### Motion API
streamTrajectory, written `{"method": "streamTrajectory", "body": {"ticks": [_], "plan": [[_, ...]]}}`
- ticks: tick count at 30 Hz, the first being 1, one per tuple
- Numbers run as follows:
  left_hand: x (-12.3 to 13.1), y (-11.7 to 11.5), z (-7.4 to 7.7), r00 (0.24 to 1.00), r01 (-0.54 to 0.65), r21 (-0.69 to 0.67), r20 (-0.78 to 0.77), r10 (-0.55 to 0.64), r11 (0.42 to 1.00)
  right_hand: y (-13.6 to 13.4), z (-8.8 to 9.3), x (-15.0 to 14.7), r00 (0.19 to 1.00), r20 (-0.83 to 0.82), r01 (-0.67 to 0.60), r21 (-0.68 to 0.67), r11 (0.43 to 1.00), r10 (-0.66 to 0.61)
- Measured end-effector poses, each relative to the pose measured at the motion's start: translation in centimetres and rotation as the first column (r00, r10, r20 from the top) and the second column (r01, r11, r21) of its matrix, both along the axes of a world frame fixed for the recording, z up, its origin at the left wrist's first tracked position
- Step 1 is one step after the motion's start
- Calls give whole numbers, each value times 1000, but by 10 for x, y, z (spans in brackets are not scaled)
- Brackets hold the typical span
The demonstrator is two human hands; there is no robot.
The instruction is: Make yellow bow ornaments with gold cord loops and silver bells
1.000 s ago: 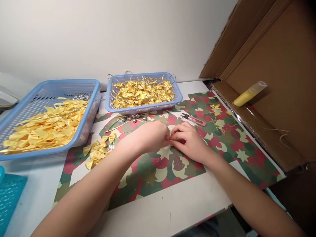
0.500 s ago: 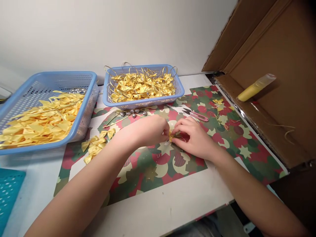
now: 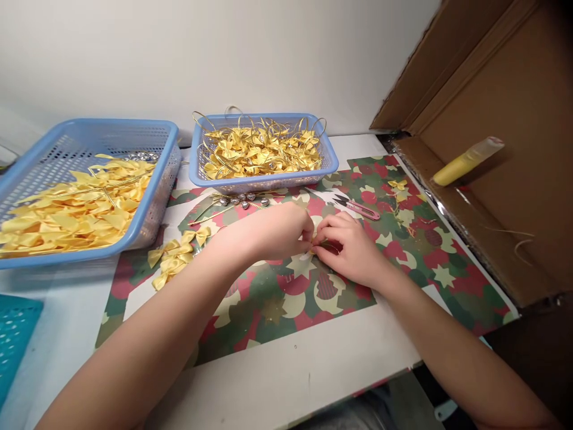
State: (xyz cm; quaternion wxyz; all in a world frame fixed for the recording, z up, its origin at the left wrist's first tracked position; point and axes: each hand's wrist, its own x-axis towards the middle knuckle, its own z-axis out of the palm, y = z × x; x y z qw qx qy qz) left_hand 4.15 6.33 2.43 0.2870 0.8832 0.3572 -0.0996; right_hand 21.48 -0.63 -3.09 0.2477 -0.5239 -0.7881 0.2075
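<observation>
My left hand [image 3: 273, 230] and my right hand [image 3: 347, 245] meet fingertip to fingertip over the patterned red and green paper [image 3: 286, 298]. Both are closed in a pinch on a small yellow bow with gold cord [image 3: 316, 241], mostly hidden by the fingers. A few loose yellow bows [image 3: 172, 260] lie on the paper left of my left forearm. Small silver beads [image 3: 244, 202] sit in a row just beyond my left hand, and pink thread snips [image 3: 358, 208] lie just beyond my right hand.
A large blue basket [image 3: 147, 131] of plain yellow bows stands at the left. A smaller blue basket [image 3: 264, 179] of bows with gold loops stands behind the hands. An open cardboard box [image 3: 492, 107] with a yellow tube [image 3: 465, 161] fills the right. A teal basket [image 3: 18, 334] shows at bottom left.
The hands stay pinched together on the bow, with the fingertips drawn a little closer. The view has tilted down slightly, so the baskets sit higher in the picture.
</observation>
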Motion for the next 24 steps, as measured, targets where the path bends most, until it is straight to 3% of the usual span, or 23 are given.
{"method": "streamTrajectory", "body": {"ticks": [14, 21, 24], "plan": [[-9, 4, 15, 997, -36, 1, 62, 36, 999, 2, -3, 1, 998, -56, 23, 69, 997, -19], [-16, 11, 18, 999, -10, -192, 39, 18, 981, 4, -7, -1, 984, -171, 52, 79, 996, -38], [-19, 19, 13, 992, 64, -312, 126, -25, 948, 5, -9, -2, 982, -190, 34, 61, 998, -22]]}}
